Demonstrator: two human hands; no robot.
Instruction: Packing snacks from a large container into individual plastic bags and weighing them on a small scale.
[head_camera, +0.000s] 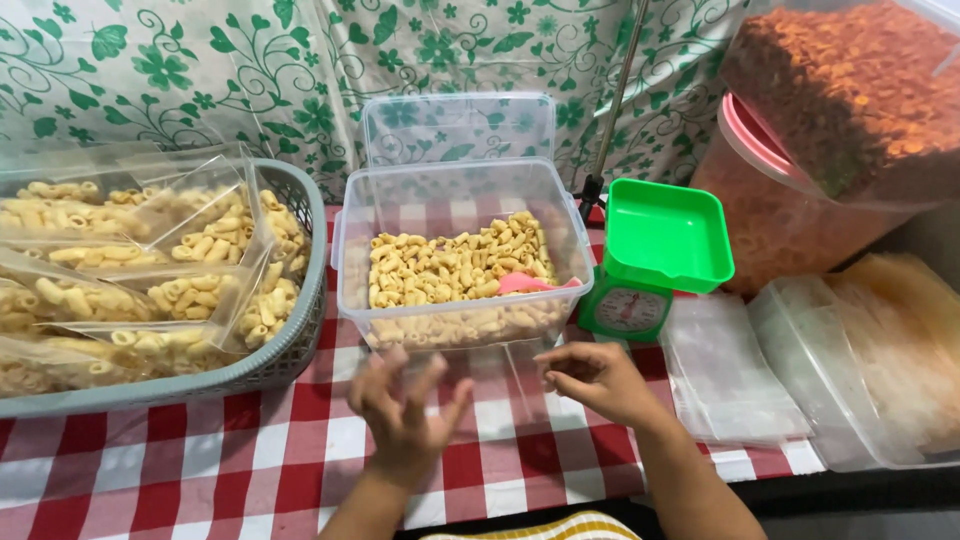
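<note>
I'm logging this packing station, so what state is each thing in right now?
Clear tub: lid open, partly filled with macaroni snacks.
Pink scoop: lying in the tub.
Grey basket: full of filled bags.
Green scale: tray empty.
Empty bags: stacked flat.
Clear bag: empty, between both hands.
Left hand: blurred.
Right hand: fingers curled.

A white cloth backdrop printed with green leaves and curling vines (250, 60) hangs along the far edge of the bench (200, 470), which is covered by a red-and-white checked tablecloth. Even, soft light falls over everything, without hard shadows.
</note>
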